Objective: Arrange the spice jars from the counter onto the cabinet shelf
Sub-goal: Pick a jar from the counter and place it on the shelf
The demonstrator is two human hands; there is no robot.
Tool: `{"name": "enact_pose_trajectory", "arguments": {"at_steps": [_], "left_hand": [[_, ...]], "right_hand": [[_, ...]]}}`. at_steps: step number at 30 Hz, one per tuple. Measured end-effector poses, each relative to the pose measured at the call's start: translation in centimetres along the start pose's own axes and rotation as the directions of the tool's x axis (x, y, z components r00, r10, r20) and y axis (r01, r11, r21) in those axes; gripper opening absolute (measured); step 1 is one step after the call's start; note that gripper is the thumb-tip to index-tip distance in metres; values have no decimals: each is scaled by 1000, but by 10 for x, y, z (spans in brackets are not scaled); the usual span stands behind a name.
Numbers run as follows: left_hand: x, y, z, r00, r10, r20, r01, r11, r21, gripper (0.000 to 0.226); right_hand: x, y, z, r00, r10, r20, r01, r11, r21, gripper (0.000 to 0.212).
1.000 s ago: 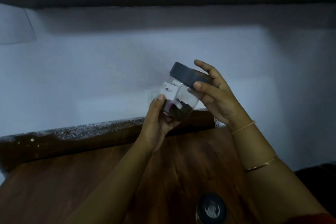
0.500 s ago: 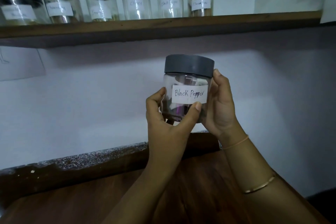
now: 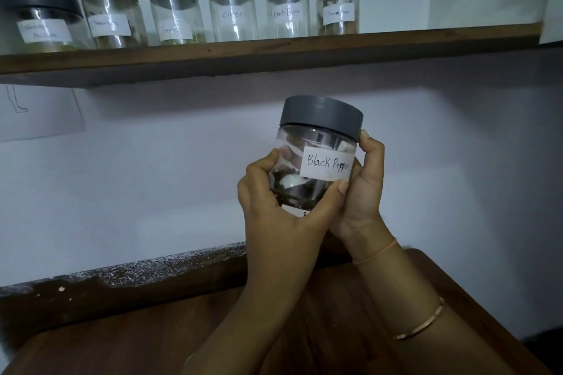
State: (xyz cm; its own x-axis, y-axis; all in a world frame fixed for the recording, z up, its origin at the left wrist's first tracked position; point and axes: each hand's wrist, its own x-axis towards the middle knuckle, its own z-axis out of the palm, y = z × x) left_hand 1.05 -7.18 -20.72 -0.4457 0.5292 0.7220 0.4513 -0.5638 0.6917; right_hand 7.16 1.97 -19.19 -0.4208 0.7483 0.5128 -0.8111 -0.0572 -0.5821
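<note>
Both hands grip the jar point(image 3: 316, 158) upright: left hand point(image 3: 274, 207) wraps its base, right hand point(image 3: 364, 189) cups its side, below the shelf point(image 3: 274, 52) holding 6 jars.

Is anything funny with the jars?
Nothing spilled or broken. One oddity: the clear grey-lidded jar held by the left hand and right hand reads Black Pepper, and a silver-lidded glass jar on the wooden shelf already carries that label.
</note>
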Motion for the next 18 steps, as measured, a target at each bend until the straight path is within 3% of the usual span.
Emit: {"name": "enact_pose_trajectory", "arguments": {"at_steps": [18], "left_hand": [[5,-4,2,997,-76,31,77,996,-43,54]], "right_hand": [[-8,-7,8,989,-125,-84,97,956,-277,42]]}}
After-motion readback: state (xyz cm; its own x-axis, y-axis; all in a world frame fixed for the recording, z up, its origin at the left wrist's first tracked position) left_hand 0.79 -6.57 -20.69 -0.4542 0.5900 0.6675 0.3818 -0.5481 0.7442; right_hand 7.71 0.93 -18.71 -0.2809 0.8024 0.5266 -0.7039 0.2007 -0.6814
